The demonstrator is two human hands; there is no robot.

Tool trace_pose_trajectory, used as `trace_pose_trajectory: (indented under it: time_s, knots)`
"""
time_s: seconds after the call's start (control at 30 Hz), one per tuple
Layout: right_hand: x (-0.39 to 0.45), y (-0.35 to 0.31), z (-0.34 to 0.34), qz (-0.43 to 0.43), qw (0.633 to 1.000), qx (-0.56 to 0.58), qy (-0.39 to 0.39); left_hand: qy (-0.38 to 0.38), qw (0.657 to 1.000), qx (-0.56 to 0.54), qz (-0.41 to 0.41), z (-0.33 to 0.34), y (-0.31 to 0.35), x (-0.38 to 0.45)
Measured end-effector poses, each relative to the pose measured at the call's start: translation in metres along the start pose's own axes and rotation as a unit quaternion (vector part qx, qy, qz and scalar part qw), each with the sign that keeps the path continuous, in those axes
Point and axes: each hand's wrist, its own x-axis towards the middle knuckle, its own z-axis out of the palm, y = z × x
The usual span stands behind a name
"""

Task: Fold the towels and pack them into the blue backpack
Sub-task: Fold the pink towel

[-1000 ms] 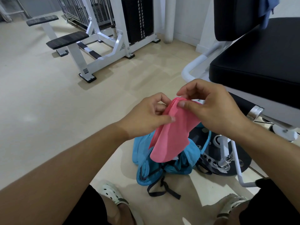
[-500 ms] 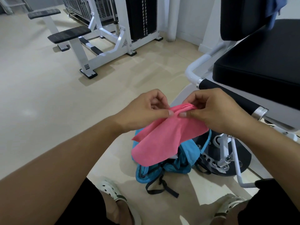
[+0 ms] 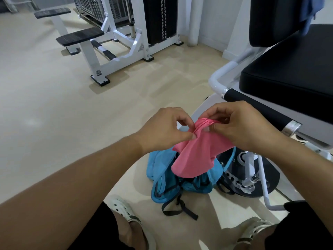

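Observation:
A pink towel (image 3: 196, 156) hangs bunched in front of me, above the blue backpack (image 3: 162, 174). My left hand (image 3: 162, 129) pinches its gathered top edge from the left with thumb and fingers. My right hand (image 3: 241, 123) pinches the same edge from the right, close beside the left. The backpack lies slumped on the floor between my feet, its black straps (image 3: 180, 208) trailing toward me. The towel's lower part hides the backpack's opening.
A gym machine with a black padded seat (image 3: 288, 76) and a round base (image 3: 252, 177) stands at the right, close to the backpack. A blue cloth (image 3: 310, 11) hangs on its backrest. A white weight machine (image 3: 115, 42) stands at the back. My white clogs (image 3: 124, 210) flank the backpack.
The towel's top edge is gathered tighter between my hands and the cloth hangs more bunched than half a second ago. Both hands have stayed close together above the backpack.

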Motion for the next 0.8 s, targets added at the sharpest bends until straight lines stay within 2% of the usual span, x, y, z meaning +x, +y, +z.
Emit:
trace_pose_trajectory:
  time_s: [0.13,0.27,0.33,0.6,0.8]
  knots:
    - [0.0,-0.001,-0.001,-0.008,1.0,0.001,-0.007,-0.005,1.0,0.028,0.013,0.003,-0.001,0.002]
    - [-0.001,-0.004,-0.004,-0.016,1.0,-0.006,-0.026,-0.079,0.997,0.013,0.013,-0.006,-0.001,0.002]
    - [-0.001,-0.004,-0.005,-0.015,0.999,-0.024,-0.037,-0.112,0.994,-0.004,0.001,-0.011,-0.003,0.001]
    - [-0.002,-0.005,-0.004,-0.042,0.991,-0.123,-0.021,-0.152,0.986,-0.07,-0.019,-0.02,-0.009,0.002]
    - [-0.005,-0.011,-0.004,-0.066,0.994,-0.075,-0.032,-0.1,0.994,-0.034,-0.002,-0.003,-0.009,0.003]
